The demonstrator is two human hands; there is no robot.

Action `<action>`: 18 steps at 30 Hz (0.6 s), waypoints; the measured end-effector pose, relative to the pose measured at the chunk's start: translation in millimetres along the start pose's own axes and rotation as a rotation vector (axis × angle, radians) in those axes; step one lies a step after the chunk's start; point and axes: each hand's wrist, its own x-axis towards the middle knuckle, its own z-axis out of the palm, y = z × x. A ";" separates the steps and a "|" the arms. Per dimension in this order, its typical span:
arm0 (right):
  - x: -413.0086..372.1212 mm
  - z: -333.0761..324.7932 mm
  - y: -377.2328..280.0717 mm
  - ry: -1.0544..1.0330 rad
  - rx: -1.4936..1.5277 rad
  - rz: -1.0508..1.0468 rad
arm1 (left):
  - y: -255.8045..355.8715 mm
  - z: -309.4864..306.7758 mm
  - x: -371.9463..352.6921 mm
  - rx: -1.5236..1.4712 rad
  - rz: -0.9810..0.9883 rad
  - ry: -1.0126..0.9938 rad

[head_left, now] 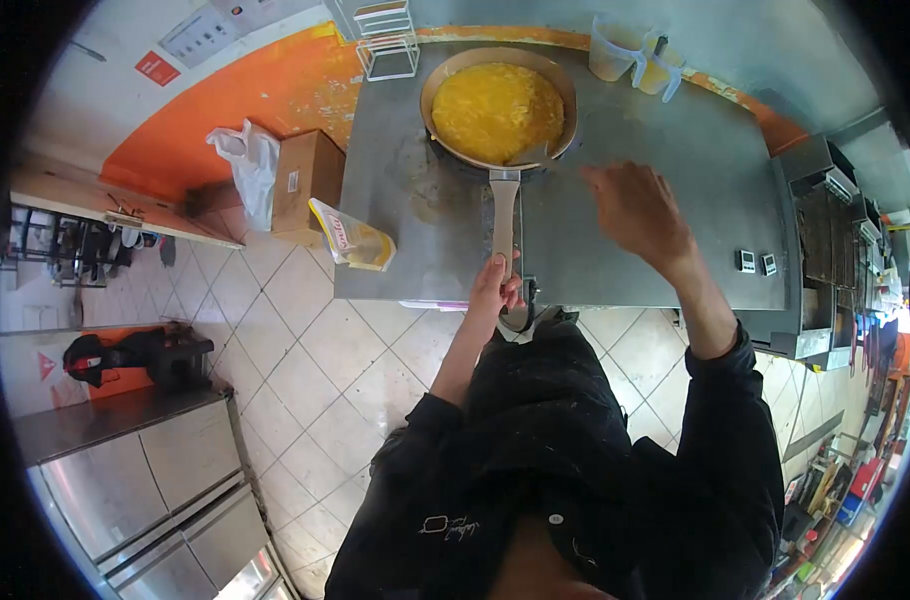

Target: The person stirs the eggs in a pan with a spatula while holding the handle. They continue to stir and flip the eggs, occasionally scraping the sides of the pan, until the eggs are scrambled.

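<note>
A frying pan (572, 105) stands at the back of the steel counter, filled with a yellow egg mixture (495, 105) that looks partly set. Its long beige handle points toward me, and my left hand (496, 287) is closed around the end of it. To the right of the handle, my right hand (640, 215) is closed on a spatula. The grey spatula blade (532, 154) reaches the pan's near right rim; the part between blade and fingers is hard to make out.
The steel counter (615, 260) carries a yellow-and-white pouch (355, 240) at left, a white wire rack (387, 45), plastic measuring jugs (617, 50) at the back, and small timers (746, 262) at right. A cardboard box (305, 185) and white bag (252, 170) sit left of it.
</note>
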 end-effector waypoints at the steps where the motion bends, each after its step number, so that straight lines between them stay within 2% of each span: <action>1: 1.0 7.2 -4.2 -0.035 0.002 0.021 | -0.6 -0.3 0.3 -0.006 0.001 0.001; 3: 6.1 21.2 -9.4 -0.068 0.007 0.040 | 0.1 -0.2 0.2 -0.009 0.004 0.004; 5: 19.4 36.6 -10.2 -0.191 0.067 0.129 | 3.1 2.3 -2.1 0.018 0.017 0.017; 9: 39.6 67.1 -6.5 -0.121 0.084 0.148 | 1.1 2.8 -1.4 0.003 0.024 -0.007; 11: 52.2 77.3 -5.0 -0.010 0.100 0.117 | 0.6 2.4 -0.8 -0.005 0.025 0.005; 18: 106.9 101.3 0.7 -0.016 0.095 0.168 | 4.7 2.8 -2.6 0.012 0.005 0.002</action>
